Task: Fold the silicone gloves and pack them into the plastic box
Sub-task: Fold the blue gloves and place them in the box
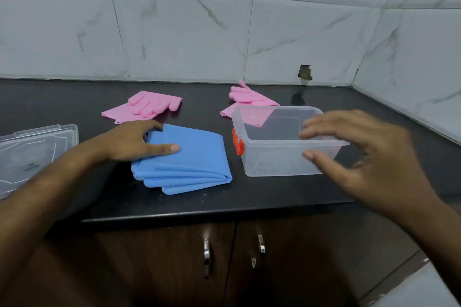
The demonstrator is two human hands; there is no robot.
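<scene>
Near the counter's point(249, 202) front edge, the left hand point(129, 142) presses straight fingers on folded blue gloves point(189, 164). The blurred right hand point(361, 154), fingers apart, seems to hover by the empty plastic box point(282, 157).

1. I see a black countertop point(249, 197) running left to right, with a corner at the far right.
2. Behind it stands a wall of white marble-look tiles point(189, 32) with grey veins.
3. Low on that wall I make out a small dark hole point(305, 73), just above the counter.
4. Below the counter are dark brown cabinet doors point(159, 264), each with a metal handle point(206, 254).
</scene>
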